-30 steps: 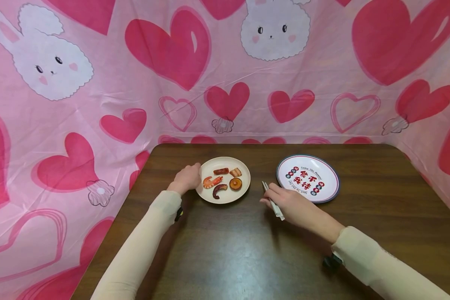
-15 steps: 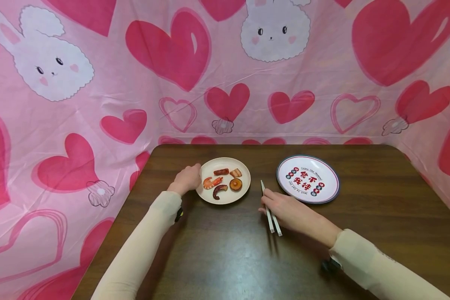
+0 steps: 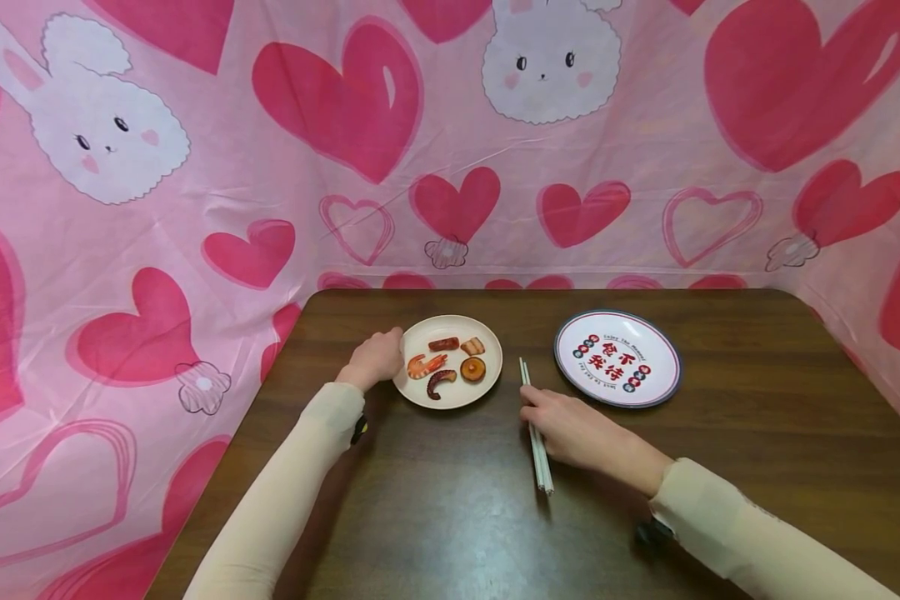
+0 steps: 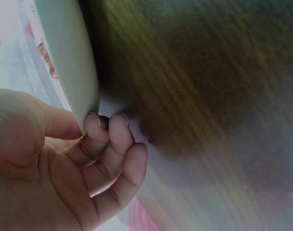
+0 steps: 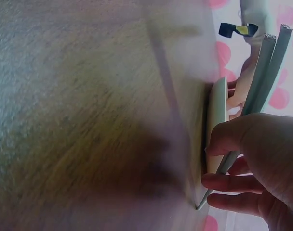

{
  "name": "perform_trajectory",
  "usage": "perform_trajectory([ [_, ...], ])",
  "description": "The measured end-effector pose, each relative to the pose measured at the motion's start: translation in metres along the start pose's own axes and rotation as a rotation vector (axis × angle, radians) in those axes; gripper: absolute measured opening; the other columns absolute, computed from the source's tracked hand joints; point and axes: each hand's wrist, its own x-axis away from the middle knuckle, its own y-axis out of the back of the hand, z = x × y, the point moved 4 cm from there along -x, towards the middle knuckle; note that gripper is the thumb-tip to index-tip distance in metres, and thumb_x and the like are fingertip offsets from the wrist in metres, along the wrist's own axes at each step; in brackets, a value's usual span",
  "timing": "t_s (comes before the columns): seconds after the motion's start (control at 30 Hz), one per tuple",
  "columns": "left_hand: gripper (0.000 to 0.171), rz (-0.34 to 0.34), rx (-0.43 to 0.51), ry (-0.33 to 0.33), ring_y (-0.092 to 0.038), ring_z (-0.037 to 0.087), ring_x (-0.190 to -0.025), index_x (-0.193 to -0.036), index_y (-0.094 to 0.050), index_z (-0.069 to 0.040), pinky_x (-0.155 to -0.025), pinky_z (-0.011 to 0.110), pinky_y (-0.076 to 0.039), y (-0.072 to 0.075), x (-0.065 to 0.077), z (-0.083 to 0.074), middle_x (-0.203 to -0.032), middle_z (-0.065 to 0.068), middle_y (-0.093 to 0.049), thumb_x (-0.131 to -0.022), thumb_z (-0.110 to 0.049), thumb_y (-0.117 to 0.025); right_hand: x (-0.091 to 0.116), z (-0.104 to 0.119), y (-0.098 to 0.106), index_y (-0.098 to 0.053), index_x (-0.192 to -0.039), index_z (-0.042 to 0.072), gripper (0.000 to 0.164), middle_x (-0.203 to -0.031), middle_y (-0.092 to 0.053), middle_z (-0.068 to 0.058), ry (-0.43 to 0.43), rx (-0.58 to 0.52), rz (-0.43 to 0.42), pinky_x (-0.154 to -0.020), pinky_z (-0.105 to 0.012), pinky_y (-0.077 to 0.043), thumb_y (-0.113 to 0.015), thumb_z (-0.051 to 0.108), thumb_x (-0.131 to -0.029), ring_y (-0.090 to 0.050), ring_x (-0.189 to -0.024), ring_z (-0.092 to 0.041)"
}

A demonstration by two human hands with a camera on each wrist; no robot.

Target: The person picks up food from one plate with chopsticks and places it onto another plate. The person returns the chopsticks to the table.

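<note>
A cream plate (image 3: 461, 396) lies on the table's left half, bearing a shrimp (image 3: 426, 365), a sausage piece (image 3: 443, 343), a bacon slice (image 3: 472, 346), a mushroom (image 3: 472, 369) and an octopus tentacle (image 3: 441, 383). At its left edge my left hand (image 3: 375, 358) pinches the rim, thumb above and curled fingers (image 4: 120, 130) beneath, as the left wrist view shows. My right hand (image 3: 573, 427) holds a pair of pale chopsticks (image 3: 537, 462), right of that plate. Their thin tips point away from me; the thick ends lie close together toward me.
A white oval plate (image 3: 656, 352) with a blue rim and red lettering stands beyond my right hand. The brown wooden table (image 3: 435, 508) ends at a pink curtain (image 3: 285, 150) with hearts and rabbits on the back and sides.
My right hand has turned the chopsticks, so their thick ends swing toward me and come together. It has shifted slightly left and nearer. My left hand and both plates stay put.
</note>
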Motion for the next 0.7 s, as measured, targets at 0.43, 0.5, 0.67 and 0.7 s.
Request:
perform_trajectory([
  [0.43,0.031,0.001,0.004,-0.002,-0.06,0.034,-0.092,-0.13,-0.056,-0.001,-0.083,0.051,-0.053,-0.001,-0.0015,0.0008,-0.109,0.019,-0.064,-0.102,-0.014,-0.058,-0.0005,0.0027,-0.003,-0.072,-0.085,0.008,0.016,-0.093,-0.044,-0.001,0.02,0.009,0.065,-0.068,-0.035,-0.052,-0.078,-0.005,-0.077,-0.055,-0.084,-0.021],
  [0.5,0.03,0.002,0.006,-0.002,-0.06,0.033,-0.092,-0.129,-0.057,-0.001,-0.083,0.051,-0.053,-0.0015,-0.0018,0.0011,-0.109,0.019,-0.064,-0.102,-0.014,-0.058,-0.0002,0.0026,-0.0047,-0.073,-0.086,0.007,0.015,-0.094,-0.044,-0.001,0.027,0.012,0.075,-0.068,-0.034,-0.052,-0.079,-0.004,-0.078,-0.055,-0.086,-0.022],
  [0.67,0.031,0.003,0.004,0.001,-0.06,0.033,-0.092,-0.13,-0.057,-0.002,-0.083,0.051,-0.053,-0.0012,-0.002,0.0012,-0.11,0.019,-0.065,-0.101,-0.013,-0.058,0.0001,0.0013,-0.0084,-0.074,-0.089,0.007,0.013,-0.094,-0.045,-0.001,0.037,0.02,0.095,-0.068,-0.033,-0.052,-0.081,-0.001,-0.081,-0.056,-0.086,-0.022],
  [0.7,0.031,0.004,0.005,0.004,-0.06,0.033,-0.092,-0.13,-0.057,-0.002,-0.083,0.051,-0.053,-0.001,-0.0019,0.0012,-0.11,0.019,-0.065,-0.101,-0.013,-0.059,0.0002,0.0014,-0.0089,-0.075,-0.089,0.007,0.012,-0.094,-0.045,-0.001,0.04,0.014,0.096,-0.068,-0.033,-0.052,-0.081,0.0,-0.082,-0.055,-0.085,-0.022],
])
